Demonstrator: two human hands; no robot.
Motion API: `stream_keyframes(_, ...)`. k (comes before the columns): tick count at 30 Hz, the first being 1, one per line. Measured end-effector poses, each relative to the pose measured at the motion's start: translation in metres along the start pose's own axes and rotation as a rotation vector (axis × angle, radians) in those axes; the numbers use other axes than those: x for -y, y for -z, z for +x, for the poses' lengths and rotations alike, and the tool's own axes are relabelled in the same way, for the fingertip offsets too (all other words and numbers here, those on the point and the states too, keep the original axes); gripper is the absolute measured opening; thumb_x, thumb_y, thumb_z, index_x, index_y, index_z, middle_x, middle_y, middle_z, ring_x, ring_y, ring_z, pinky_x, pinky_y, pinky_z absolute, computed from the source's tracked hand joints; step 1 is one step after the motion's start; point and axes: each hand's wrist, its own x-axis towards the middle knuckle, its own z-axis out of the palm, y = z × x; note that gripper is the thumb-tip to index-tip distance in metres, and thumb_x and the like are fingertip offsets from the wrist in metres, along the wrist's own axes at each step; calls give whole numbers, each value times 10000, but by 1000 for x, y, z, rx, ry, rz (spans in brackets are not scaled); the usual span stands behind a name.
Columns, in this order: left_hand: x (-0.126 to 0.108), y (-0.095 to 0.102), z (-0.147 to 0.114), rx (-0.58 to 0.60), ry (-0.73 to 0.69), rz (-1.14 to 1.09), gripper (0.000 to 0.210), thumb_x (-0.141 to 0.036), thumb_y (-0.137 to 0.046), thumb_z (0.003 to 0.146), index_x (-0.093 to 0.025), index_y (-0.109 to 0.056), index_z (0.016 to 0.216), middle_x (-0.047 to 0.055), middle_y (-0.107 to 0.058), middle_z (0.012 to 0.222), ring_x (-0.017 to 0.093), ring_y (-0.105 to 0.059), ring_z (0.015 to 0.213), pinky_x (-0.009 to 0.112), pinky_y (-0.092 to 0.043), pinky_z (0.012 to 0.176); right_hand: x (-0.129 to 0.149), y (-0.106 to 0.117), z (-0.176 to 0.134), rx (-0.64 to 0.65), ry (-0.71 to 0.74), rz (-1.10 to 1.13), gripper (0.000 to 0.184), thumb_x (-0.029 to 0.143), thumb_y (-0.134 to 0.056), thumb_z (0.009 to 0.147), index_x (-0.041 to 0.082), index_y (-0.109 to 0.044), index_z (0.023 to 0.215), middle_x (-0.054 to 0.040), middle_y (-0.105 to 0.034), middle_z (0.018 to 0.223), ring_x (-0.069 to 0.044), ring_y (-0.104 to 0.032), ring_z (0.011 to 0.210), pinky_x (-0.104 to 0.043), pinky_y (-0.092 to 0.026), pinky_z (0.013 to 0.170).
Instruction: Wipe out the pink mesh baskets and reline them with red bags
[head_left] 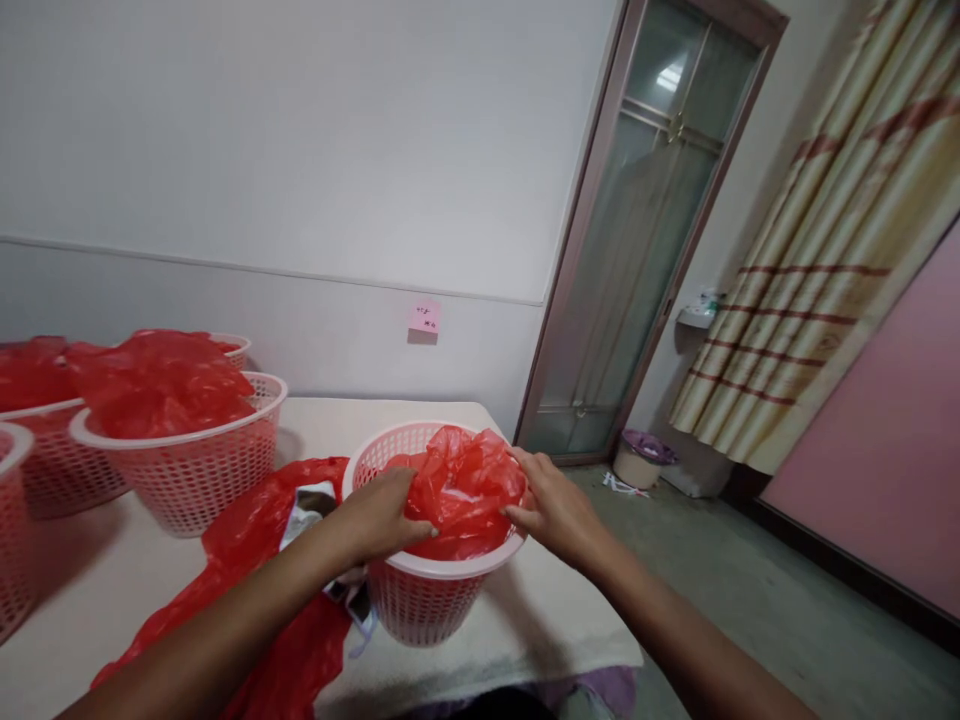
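A pink plastic laundry basket [427, 600] with holes in its sides stands near the front of the table. A crumpled red plastic bag [469, 485] fills its top. My left hand [382, 515] rests on the bag's left side, thumb spread from the fingers, which are partly hidden. At the basket's right rim, my right hand [551, 505] touches the bag with its thumb and fingers apart. Beneath my left forearm lies another red plastic bag [259, 520], spread flat, with a dark and white patterned item [309, 510] on it.
Several similar pink baskets stand at the left, including one with a red bag [165, 385] bulging out. The white-covered table [390, 410] meets a wall bearing a pink sticky note [424, 318]. Beyond its right edge are a glass door [637, 220] and a bin [637, 462].
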Motion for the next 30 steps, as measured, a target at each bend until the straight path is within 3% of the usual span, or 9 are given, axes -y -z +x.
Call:
stream_keyframes(4, 3, -9, 12, 44, 77, 23, 719, -586, -645, 695, -196, -536, 1289, 150, -625, 1294, 360, -605, 1146, 448, -459, 949, 5, -9, 37, 133, -28, 48, 895, 299, -726, 730, 222, -272, 1497, -161, -455, 1406, -292, -514, 1223, -402, -387, 1010)
stream_keyframes(7, 4, -13, 13, 61, 140, 50, 897, -643, -622, 690, -162, -407, 1415, 200, -594, 1331, 395, -576, 1184, 472, -446, 949, 8, -31, 61, 217, -29, 94, 857, 329, -758, 685, 161, -385, 1438, -190, -502, 1380, -314, -515, 1225, -403, -401, 985)
stream_keyframes(11, 4, -15, 13, 80, 176, 72, 969, -673, -597, 691, -147, -329, 1458, 208, -645, 1253, 390, -614, 1130, 456, -467, 901, 9, -61, 81, 353, -21, 184, 426, 201, -733, 658, 139, -667, 1075, -99, -706, 993, -244, -647, 905, -305, -474, 754)
stream_keyframes(13, 4, -14, 13, 80, 179, 80, 968, -683, -602, 677, -145, -353, 1441, 211, -659, 1225, 395, -620, 1118, 459, -466, 897, 10, -70, 84, 373, -29, 227, 162, 127, -649, 685, 145, -685, 842, -31, -691, 788, -176, -626, 721, -244, -439, 611)
stream_keyframes(16, 2, -14, 13, 75, 170, 83, 942, -678, -615, 663, -167, -378, 1418, 198, -659, 1230, 391, -620, 1120, 454, -464, 901, 12, -74, 83, 352, -35, 267, 79, 93, -586, 697, 155, -633, 688, 29, -604, 619, -118, -549, 578, -209, -370, 512)
stream_keyframes(20, 0, -13, 11, 75, 161, 80, 843, -645, -629, 663, -187, -453, 1348, 171, -685, 1190, 380, -641, 1087, 436, -477, 878, 18, -68, 77, 216, -47, 259, 139, 114, -587, 736, 152, -651, 853, -9, -663, 796, -148, -608, 730, -230, -438, 637)
stream_keyframes(24, -3, -11, 9, 75, 167, 99, 811, -645, -612, 676, -165, -484, 1317, 185, -687, 1179, 389, -640, 1087, 445, -474, 885, 21, -57, 77, 22, -100, 192, 525, 216, -591, 813, 143, -485, 1322, -154, -539, 1298, -249, -545, 1146, -334, -410, 929)
stream_keyframes(27, -4, -10, 8, 84, 175, 123, 768, -659, -589, 686, -153, -526, 1261, 197, -696, 1150, 400, -649, 1060, 460, -478, 869, 17, -55, 83, 35, -112, 164, 806, 277, -680, 763, 174, -306, 1470, -189, -401, 1438, -290, -484, 1247, -362, -383, 978)
stream_keyframes(30, -4, -9, 8, 92, 184, 143, 736, -676, -571, 687, -144, -566, 1196, 212, -700, 1125, 413, -653, 1037, 471, -484, 848, 10, -63, 92, 164, -116, 170, 789, 273, -747, 691, 140, -427, 1399, -177, -553, 1298, -294, -562, 1151, -350, -426, 917)
